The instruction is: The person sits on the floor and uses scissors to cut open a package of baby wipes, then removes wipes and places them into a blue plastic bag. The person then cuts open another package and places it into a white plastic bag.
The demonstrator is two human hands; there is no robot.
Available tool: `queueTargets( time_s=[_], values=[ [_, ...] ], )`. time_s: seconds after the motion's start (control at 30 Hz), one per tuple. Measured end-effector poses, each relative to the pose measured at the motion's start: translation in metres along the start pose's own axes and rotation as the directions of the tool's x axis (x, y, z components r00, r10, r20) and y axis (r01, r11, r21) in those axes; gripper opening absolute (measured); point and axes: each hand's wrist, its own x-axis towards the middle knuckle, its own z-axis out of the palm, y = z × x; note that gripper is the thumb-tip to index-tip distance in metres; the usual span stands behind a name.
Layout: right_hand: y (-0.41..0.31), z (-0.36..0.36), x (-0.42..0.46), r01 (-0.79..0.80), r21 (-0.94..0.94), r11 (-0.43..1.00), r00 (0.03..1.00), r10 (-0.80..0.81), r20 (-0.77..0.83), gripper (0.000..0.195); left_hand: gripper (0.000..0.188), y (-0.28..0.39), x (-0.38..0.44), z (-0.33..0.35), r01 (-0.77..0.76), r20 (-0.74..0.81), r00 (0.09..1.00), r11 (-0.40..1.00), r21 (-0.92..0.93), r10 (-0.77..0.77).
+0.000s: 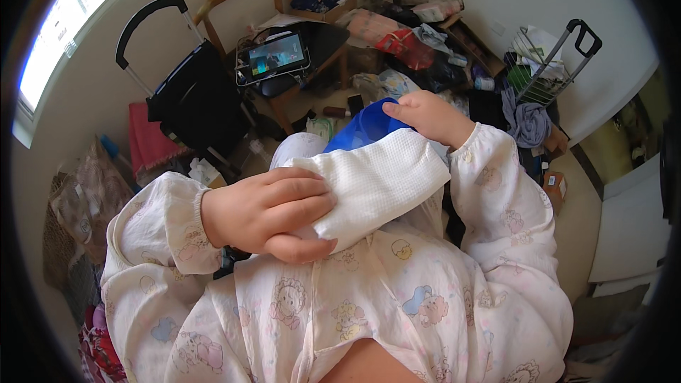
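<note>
A folded white textured cloth (380, 183) lies across my lap area, held at its left end by my left hand (276, 213), with the thumb below and the fingers on top. Behind the cloth, my right hand (433, 117) pinches the upper edge of a blue translucent sheet or bag (364, 130) between thumb and fingers. The cloth hides the lower part of the blue piece, so I cannot tell whether the two touch. Both my sleeves are of pale cartoon-print fabric.
A black trolley bag (199, 96) stands ahead on the left. Beside it, a tablet (276, 56) showing a picture rests on a wooden chair (324, 48). Bags, boxes and a red bag (407, 49) crowd the floor beyond. A wire cart (548, 72) stands at the right.
</note>
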Motion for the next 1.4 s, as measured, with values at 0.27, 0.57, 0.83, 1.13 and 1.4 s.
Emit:
queueTargets(
  time_s=[0.27, 0.57, 0.83, 1.13, 1.4],
  values=[
    [0.027, -0.013, -0.008, 0.174, -0.05, 0.983, 0.985, -0.174, 0.006, 0.047, 0.046, -0.005, 0.009, -0.021, 0.241, 0.256, 0.938, 0.971, -0.003, -0.232],
    [-0.005, 0.016, -0.025, 0.306, -0.456, 0.836, 0.936, -0.35, -0.015, 0.045, 0.054, -0.022, 0.051, -0.031, 0.384, 0.452, 0.797, 0.914, 0.131, -0.4],
    [0.016, 0.021, -0.017, 0.188, 0.192, 0.963, 0.977, -0.162, -0.141, 0.041, 0.062, -0.041, 0.057, -0.013, 0.298, 0.285, 0.908, 0.952, 0.073, -0.306],
    [0.052, 0.019, -0.026, 0.195, 0.115, 0.974, 0.934, -0.149, -0.324, 0.026, 0.051, -0.02, 0.045, 0.01, 0.438, 0.117, 0.869, 0.857, 0.272, -0.481],
    [0.103, 0.052, -0.052, 0.061, 0.048, 0.997, 0.867, -0.029, -0.497, 0.026, 0.045, -0.008, 0.022, 0.018, 0.458, -0.016, 0.884, 0.86, 0.224, -0.467]
  ],
)
